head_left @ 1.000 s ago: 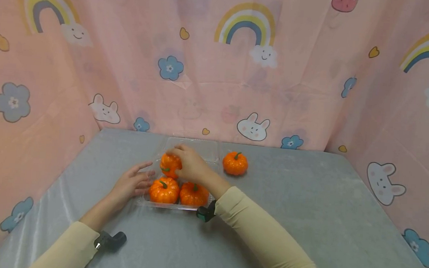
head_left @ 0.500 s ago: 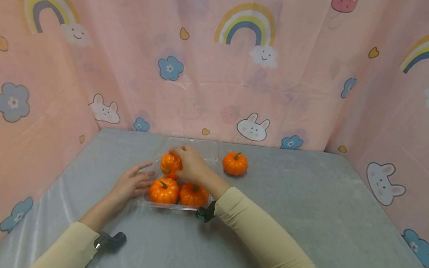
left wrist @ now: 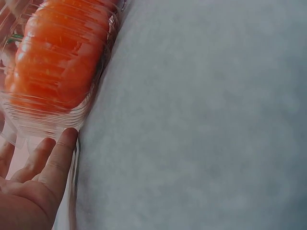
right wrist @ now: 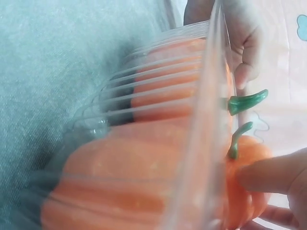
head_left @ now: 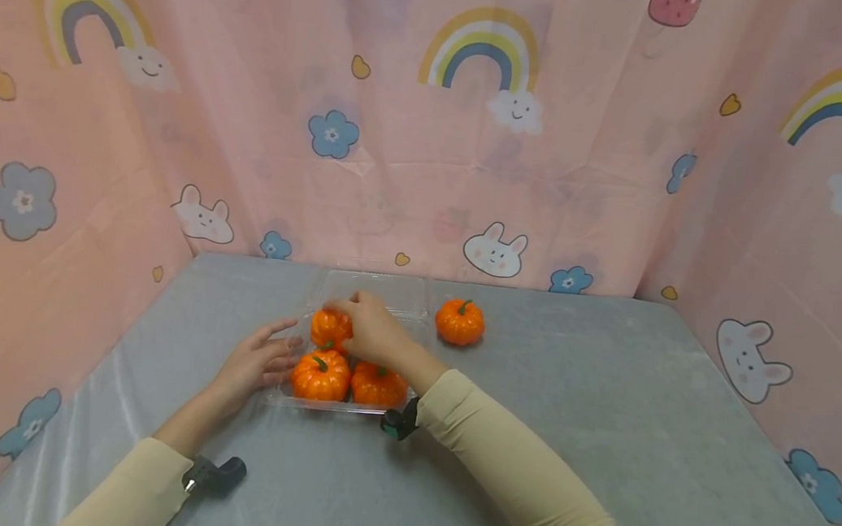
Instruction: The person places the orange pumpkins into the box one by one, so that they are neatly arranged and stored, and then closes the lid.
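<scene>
My right hand [head_left: 379, 332] grips a small orange pumpkin [head_left: 330, 328] at the back left of a clear plastic clamshell box [head_left: 287, 401]. In the right wrist view the thumb [right wrist: 268, 175] lies on that pumpkin below its green stem. Two more pumpkins sit in the front of the box, a left one [head_left: 321, 377] and a right one [head_left: 379, 386]. My left hand [head_left: 256, 363] has its fingers stretched out at the box's left side. The left wrist view has its fingertips [left wrist: 68, 136] right at the ribbed wall, with an orange pumpkin [left wrist: 60, 55] showing through.
Another orange pumpkin [head_left: 460, 322] stands on the grey cloth-covered table [head_left: 587, 405], right of the box. The box's clear lid [head_left: 378, 290] lies folded back toward the pink patterned curtain [head_left: 397, 180], which encloses the back and both sides.
The pumpkin in my right hand has gone slightly lower into the box, and its stem has turned downward. The right hand has followed it. My left hand has stayed in place.
</scene>
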The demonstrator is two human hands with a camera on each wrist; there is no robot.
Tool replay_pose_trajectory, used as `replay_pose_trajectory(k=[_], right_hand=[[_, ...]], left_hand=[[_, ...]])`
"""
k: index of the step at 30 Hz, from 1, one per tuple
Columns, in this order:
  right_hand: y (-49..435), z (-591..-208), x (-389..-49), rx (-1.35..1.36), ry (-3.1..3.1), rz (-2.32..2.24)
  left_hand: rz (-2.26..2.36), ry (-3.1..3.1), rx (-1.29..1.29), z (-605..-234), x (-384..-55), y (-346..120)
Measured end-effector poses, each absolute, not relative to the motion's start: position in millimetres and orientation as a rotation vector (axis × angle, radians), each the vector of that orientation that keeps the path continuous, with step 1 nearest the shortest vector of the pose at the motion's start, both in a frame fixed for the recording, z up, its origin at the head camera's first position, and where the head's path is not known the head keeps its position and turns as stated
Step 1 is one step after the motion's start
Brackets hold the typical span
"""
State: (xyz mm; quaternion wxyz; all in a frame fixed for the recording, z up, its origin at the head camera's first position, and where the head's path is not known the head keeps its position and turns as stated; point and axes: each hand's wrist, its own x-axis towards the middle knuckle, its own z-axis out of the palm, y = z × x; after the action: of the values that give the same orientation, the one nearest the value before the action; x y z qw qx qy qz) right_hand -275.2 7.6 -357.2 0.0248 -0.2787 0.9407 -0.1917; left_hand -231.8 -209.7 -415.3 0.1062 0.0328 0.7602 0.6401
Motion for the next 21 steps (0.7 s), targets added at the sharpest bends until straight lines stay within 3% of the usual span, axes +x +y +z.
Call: replay_pose_trajectory(k=[21], right_hand=[[16.2, -354.9, -270.3, -0.884, 2.884, -0.705]], left_hand=[[1.876, 2.241, 0.088, -415.8, -232.2, -209.2]])
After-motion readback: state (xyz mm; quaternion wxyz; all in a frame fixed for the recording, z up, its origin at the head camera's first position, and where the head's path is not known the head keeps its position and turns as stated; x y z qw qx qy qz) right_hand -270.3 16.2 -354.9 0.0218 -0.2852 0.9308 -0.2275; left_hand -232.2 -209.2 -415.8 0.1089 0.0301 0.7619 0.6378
